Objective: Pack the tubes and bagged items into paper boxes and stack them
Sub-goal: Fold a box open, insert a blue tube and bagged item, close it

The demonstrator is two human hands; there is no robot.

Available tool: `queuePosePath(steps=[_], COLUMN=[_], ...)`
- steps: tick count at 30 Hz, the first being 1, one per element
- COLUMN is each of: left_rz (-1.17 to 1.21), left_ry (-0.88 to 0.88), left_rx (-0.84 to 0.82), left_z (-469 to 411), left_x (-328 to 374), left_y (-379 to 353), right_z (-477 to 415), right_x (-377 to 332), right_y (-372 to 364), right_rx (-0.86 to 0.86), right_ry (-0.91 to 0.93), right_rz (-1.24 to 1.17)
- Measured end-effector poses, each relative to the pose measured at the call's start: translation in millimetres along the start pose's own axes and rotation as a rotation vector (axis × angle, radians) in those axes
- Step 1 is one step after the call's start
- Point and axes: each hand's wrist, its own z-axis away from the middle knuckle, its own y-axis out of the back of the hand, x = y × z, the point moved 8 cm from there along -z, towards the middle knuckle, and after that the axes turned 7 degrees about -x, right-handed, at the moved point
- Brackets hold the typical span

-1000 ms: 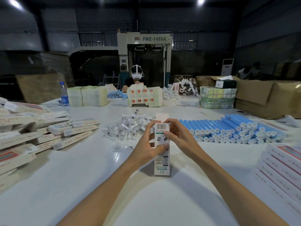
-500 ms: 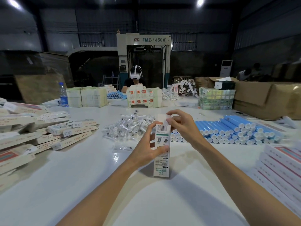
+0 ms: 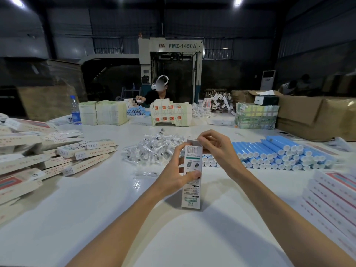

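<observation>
water bottle (image 3: 75, 110) far left | machine (image 3: 170, 60) behind | seated person (image 3: 159, 91) opposite | cardboard carton (image 3: 308, 116) right

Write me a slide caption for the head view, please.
Left hand holds an upright paper box while right hand pinches its top flap.

Dim hall, ceiling spotlights, table glare

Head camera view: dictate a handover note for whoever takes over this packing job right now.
Left hand grips the tall white paper box, upright on the white table. Right hand pinches its raised top flap. Contents hidden. Blue plastic tubes lie piled on the right, clear bagged items behind the box, closed white boxes heaped on the left. To do: close, stack, repeat.
</observation>
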Motion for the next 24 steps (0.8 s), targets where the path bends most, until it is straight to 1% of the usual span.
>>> queuePosePath(steps=[4, 8, 13, 21, 24], left_rz=[0.000, 0.029, 0.051, 0.031, 0.045], left_ry=[0.002, 0.000, -0.030, -0.071, -0.061], left_rx=[-0.003, -0.001, -0.002, -0.012, 0.001], left_z=[0.7, -0.1, 0.9, 4.3, 4.8], left_x=[-2.1, -3.0, -0.7, 7.1, 5.1], left_y=[0.7, -0.5, -1.7, 0.2, 2.9], right_z=[1.5, 0.0, -4.8, -14.4, -9.9], right_x=[5.3, 4.1, -5.3, -19.8, -15.9], right_y=[-1.7, 0.1, 1.2, -1.8, -4.6], right_rx=[-0.029, -0.075, -0.152, -0.244, -0.266], right_ry=[-0.077, -0.145, -0.214, -0.251, -0.268], right_rz=[-0.157, -0.213, -0.149, -0.014, -0.042])
